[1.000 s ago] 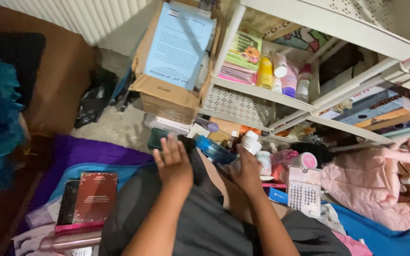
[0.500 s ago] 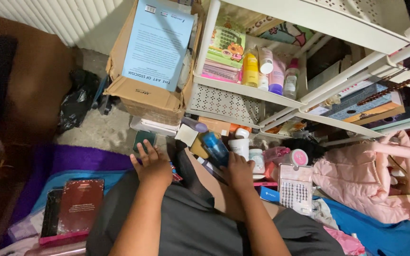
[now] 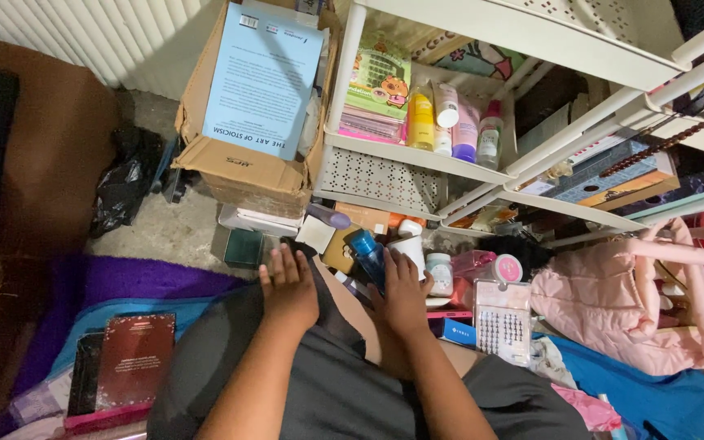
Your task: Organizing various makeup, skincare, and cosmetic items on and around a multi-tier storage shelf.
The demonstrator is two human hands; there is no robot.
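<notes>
Both hands sit just below the middle of the frame, reaching forward over the person's dark-clad knees; the left hand (image 3: 288,287) lies flat with its fingers spread and nothing between them, resting on the dark cloth just below a small dark green box (image 3: 244,247) on the floor; the right hand (image 3: 403,293) has its fingers curled loosely among a cluster of toiletries, touching a blue bottle (image 3: 366,253) on its left side and a white jar (image 3: 408,251) at its fingertips; whether it actually pinches either one cannot be told from this angle.

That blue bottle lies just above and left of the right hand, between the two hands, its long axis tilted from lower right up to upper left with the cap end farthest from the wrist; the right hand is clearly nearer to it than the left.

Around them: a clear flat package of small studs (image 3: 503,319) at centre right; a pink padded jacket (image 3: 613,295) farther right; a white shelf unit (image 3: 417,155) with bottles across the top; a cardboard box (image 3: 242,167) holding a pale blue booklet (image 3: 262,77) at upper centre; a dark red book (image 3: 134,358) at lower left.
</notes>
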